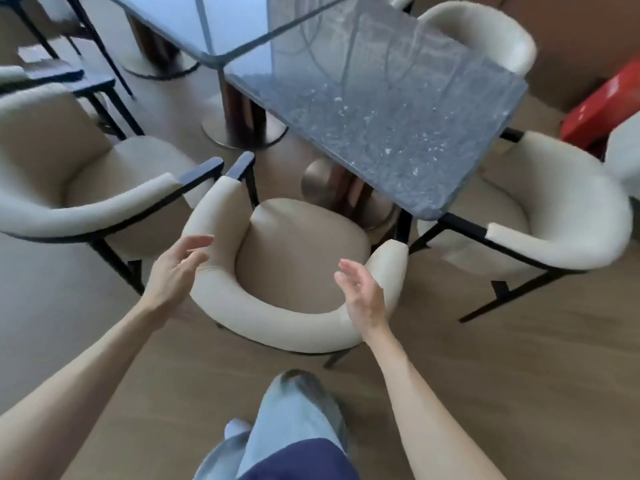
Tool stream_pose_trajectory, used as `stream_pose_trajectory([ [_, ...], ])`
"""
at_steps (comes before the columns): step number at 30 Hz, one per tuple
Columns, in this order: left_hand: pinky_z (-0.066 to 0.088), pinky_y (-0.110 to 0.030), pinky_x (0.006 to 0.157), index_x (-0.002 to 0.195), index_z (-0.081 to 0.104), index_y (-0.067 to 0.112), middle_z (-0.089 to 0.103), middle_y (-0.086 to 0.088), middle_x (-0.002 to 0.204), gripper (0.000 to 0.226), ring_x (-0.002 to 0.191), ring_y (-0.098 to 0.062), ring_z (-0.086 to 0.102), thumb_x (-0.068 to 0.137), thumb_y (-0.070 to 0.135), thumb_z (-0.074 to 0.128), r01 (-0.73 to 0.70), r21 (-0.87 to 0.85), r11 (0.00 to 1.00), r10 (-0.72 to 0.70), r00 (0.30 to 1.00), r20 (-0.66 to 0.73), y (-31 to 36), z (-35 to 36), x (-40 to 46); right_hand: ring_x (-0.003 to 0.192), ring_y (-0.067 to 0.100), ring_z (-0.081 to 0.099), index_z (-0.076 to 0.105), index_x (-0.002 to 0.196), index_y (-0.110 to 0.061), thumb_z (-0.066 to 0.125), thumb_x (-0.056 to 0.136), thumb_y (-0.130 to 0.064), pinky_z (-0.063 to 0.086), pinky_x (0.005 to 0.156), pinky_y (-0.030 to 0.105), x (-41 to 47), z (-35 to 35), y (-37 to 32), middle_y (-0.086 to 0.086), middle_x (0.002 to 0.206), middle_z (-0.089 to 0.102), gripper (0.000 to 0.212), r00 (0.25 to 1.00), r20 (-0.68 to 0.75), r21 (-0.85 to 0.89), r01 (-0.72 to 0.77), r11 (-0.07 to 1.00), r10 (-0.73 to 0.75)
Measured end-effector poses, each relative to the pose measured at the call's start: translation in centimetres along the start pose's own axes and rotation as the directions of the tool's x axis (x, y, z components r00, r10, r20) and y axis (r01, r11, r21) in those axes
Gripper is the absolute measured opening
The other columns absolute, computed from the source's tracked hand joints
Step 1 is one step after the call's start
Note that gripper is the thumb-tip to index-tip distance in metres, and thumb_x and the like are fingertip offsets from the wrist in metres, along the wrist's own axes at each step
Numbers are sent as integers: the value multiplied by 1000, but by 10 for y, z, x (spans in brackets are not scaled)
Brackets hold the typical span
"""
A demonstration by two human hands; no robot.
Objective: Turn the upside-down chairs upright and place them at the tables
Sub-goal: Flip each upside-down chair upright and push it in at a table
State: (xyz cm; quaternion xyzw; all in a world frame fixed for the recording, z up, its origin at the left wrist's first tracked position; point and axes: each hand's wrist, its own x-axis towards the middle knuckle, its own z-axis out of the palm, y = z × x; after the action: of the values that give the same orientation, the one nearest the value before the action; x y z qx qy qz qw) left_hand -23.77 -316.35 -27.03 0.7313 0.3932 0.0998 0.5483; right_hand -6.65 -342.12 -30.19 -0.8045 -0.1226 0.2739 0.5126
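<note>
Standing upright at the corner of the dark speckled stone-topped desk (pixel 381 109): a cream upholstered tub chair with a curved padded backrest and thin black metal legs (pixel 294 278), seat tucked toward the desk's pedestal. Hovering over the backrest, the left hand (pixel 176 268) spread wide and empty just beside the left curve, the right hand (pixel 363 292) likewise open and holding nothing above the right curve; contact with the padding looking unlikely, though motion blur making that hard to confirm. Likely handling as bulky rather than heavy, with soft, yielding padding over a stiff frame; gripping the backrest at both curves, or the dark arm tips, probably offering the surest hold. Crowding the spot: a matching cream chair at left (pixel 104 188), armrest nearly touching, and another at right (pixel 554 216), leaving little room for swinging. Beyond, a red box (pixel 602 105) and a second glossy desk (pixel 207 22).
</note>
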Motion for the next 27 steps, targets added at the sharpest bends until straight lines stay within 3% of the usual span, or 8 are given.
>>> stream_pose_trajectory([
  [3, 44, -32, 93, 120, 67, 32, 67, 3, 121, 34, 117, -18, 61, 96, 11, 55, 4, 216, 976, -37, 988, 148, -22, -15, 28, 131, 11, 53, 55, 137, -25, 61, 94, -40, 40, 110, 33, -10, 24, 26, -9, 138, 58, 46, 988, 33, -178, -145, 973, 153],
  [5, 44, -36, 96, 131, 63, 24, 64, -5, 130, 40, 123, -22, 57, 95, 7, 54, -49, 402, 914, -68, 960, 271, -39, -19, 47, 138, 13, 44, 48, 144, -23, 63, 91, -43, 35, 114, 34, -13, 43, 40, -4, 147, 51, 59, 976, 60, -327, -177, 928, 207],
  [7, 39, -37, 105, 143, 53, 20, 55, -9, 144, 49, 134, -25, 48, 96, 8, 51, -183, 588, 788, -92, 909, 406, -56, -19, 68, 143, 18, 37, 41, 148, -21, 64, 89, -51, 29, 118, 36, -13, 65, 59, -1, 153, 44, 71, 965, 126, -512, -136, 848, 231],
  [10, 31, -43, 115, 155, 34, 28, 35, 3, 160, 67, 148, -19, 28, 91, 22, 56, -393, 733, 556, -208, 788, 580, -83, -4, 85, 149, 20, 22, 30, 153, -20, 66, 80, -64, 16, 121, 46, -15, 90, 89, 0, 160, 30, 92, 939, 214, -743, -23, 668, 271],
  [14, 7, -68, 118, 160, 6, 34, 4, 8, 168, 96, 156, -17, -3, 84, 42, 65, -608, 720, 335, -339, 636, 694, -119, 16, 82, 155, 27, 1, 10, 158, -13, 79, 68, -60, 0, 119, 64, -22, 119, 99, 5, 168, 7, 123, 936, 183, -880, 20, 474, 301],
  [17, 1, -75, 113, 160, -6, 32, -1, 5, 167, 110, 156, -19, -8, 80, 42, 70, -695, 679, 236, -247, 633, 734, -140, 17, 83, 155, 35, -4, 3, 159, -10, 86, 66, -50, 1, 113, 75, -17, 136, 89, 8, 168, 3, 131, 923, 128, -927, -19, 374, 363],
  [21, -4, -74, 112, 158, 0, 32, 12, -1, 164, 113, 155, -22, 5, 75, 40, 76, -811, 580, 78, -108, 572, 813, -160, 17, 114, 153, 41, 1, 13, 157, -17, 89, 68, -37, 6, 106, 82, -2, 155, 80, 8, 164, 16, 119, 898, 22, -953, -114, 279, 440],
  [27, 1, -65, 114, 151, 27, 33, 44, 4, 137, 106, 132, -25, 40, 59, 43, 79, -913, 403, 65, 74, 407, 910, -187, 20, 149, 151, 33, 11, 29, 148, -25, 88, 66, -31, 2, 106, 84, 2, 163, 101, 0, 149, 32, 101, 931, -34, -935, -158, 318, 363],
])
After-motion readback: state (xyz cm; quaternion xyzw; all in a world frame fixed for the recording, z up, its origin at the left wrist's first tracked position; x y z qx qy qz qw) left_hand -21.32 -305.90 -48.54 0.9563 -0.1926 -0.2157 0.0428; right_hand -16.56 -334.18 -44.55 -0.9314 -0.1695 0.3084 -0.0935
